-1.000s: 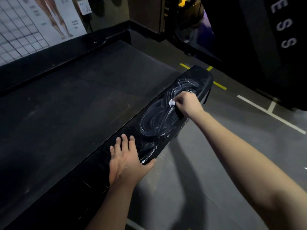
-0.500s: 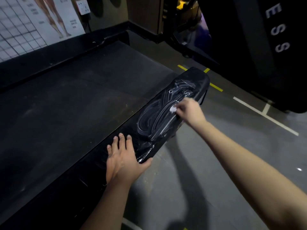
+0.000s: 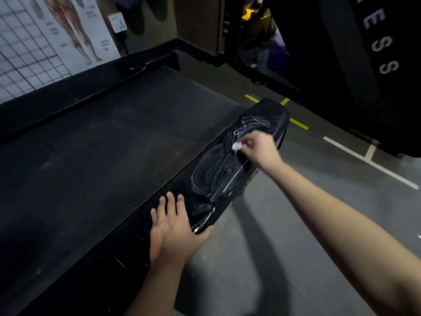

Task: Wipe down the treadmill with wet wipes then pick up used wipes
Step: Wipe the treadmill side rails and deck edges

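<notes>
Resting flat on the treadmill's glossy black plastic side rail (image 3: 268,115), the left hand (image 3: 173,226) has not moved; its fingers are straight and the thumb hangs over the edge. Farther along, the right hand (image 3: 259,148) pinches a small crumpled white wet wipe (image 3: 237,146) and has slid slightly back toward the rail's far end. I judge that scrubbing continues, since wet streaks (image 3: 205,179) already cover this part.

Grey floor (image 3: 284,258), anatomy poster (image 3: 68,30)

Grey floor (image 3: 262,258), black treadmill (image 3: 102,167) on it
</notes>
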{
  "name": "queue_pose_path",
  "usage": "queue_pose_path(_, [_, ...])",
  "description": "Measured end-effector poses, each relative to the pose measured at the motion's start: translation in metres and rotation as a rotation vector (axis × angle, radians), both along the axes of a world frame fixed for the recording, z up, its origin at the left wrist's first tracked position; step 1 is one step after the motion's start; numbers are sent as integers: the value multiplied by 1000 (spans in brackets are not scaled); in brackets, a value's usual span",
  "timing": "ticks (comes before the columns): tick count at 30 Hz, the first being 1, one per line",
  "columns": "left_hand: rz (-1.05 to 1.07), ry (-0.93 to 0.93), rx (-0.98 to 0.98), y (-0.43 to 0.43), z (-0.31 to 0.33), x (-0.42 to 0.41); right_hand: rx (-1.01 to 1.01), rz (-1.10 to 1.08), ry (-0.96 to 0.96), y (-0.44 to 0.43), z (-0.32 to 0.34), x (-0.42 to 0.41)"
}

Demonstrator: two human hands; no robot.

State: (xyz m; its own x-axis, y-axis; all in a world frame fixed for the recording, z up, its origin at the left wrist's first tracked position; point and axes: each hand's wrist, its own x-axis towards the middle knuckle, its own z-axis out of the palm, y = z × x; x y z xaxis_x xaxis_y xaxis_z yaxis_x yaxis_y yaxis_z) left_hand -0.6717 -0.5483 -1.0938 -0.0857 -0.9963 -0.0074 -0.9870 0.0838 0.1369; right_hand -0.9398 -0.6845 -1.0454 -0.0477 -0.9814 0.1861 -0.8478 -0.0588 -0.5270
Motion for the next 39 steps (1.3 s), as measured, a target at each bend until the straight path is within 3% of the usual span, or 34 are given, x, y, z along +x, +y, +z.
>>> queue_pose_path(3, [11,-16,5,-1,-1,-1,-56,-337,-57,-50,3,-41])
queue_pose_path(8, [-7,-22,-12,-1,-3,0,77,-317,25,-82,-11,-44])
queue_pose_path(14, [13,-16,20,-1,-2,0,49,-10,60,-19,-17,28])
queue_pose_path(17, [2,-9,12,-1,-5,1,114,43,41,16,-12,33])
queue_pose_path(21, [10,-22,20,-1,-4,0,263,375,147,29,14,20])
queue_pose_path(23, [23,-24,38,-2,-4,0,263,291,130,-3,23,7])
queue_pose_path(26, [35,-11,25,-1,-3,-1,105,-56,22,-58,13,-15])
queue_pose_path(28, [34,-12,37,-1,-2,-1,97,-163,-25,-73,-1,-11])
queue_pose_path(31, [11,-2,37,-1,-5,0,150,-60,-74,-61,-12,30])
queue_pose_path(35, [11,17,30,-2,-5,-1,154,299,-51,1,-17,82])
queue_pose_path(39, [9,9,40,-1,-4,-1,156,508,4,63,-17,84])
